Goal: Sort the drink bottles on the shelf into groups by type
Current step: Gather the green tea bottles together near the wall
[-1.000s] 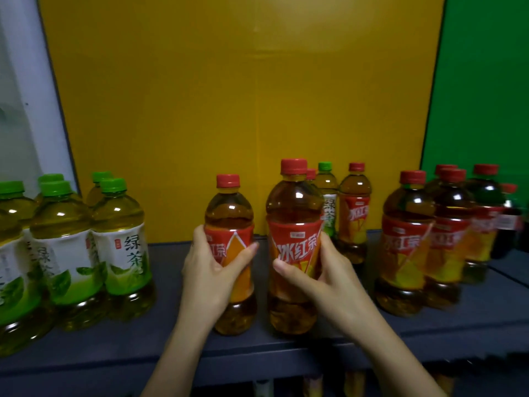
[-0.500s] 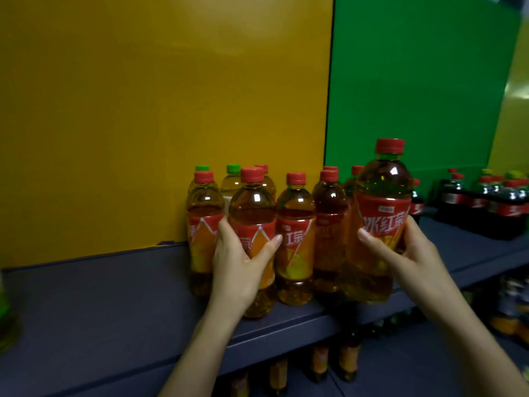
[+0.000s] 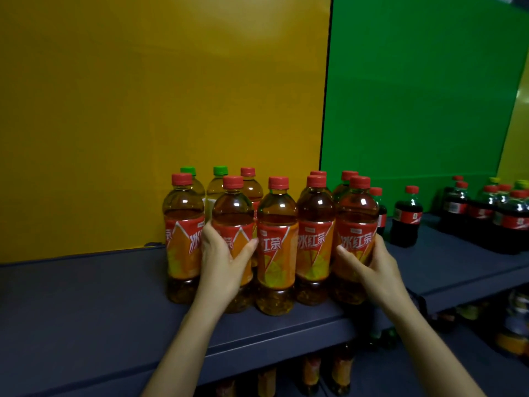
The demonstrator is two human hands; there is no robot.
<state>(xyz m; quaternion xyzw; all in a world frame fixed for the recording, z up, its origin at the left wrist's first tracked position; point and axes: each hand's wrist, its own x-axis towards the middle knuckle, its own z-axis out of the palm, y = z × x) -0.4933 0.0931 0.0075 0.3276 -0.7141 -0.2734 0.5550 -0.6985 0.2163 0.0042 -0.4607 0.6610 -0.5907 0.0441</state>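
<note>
The left grip (image 3: 224, 260) curls round a smooth, clear-plastic iced-tea bottle (image 3: 232, 213) with amber liquid, a ribbed red cap and a glossy orange-red label, in the front row on the matte dark shelf (image 3: 86, 296). The right grip (image 3: 370, 266) wraps a matching bottle (image 3: 356, 210) at the row's 3 o'clock end. The shelf's front lip lies close at 6 o'clock, open surface stretches toward 9 o'clock, and cola bottles (image 3: 406, 219) stand toward 3 o'clock.
</note>
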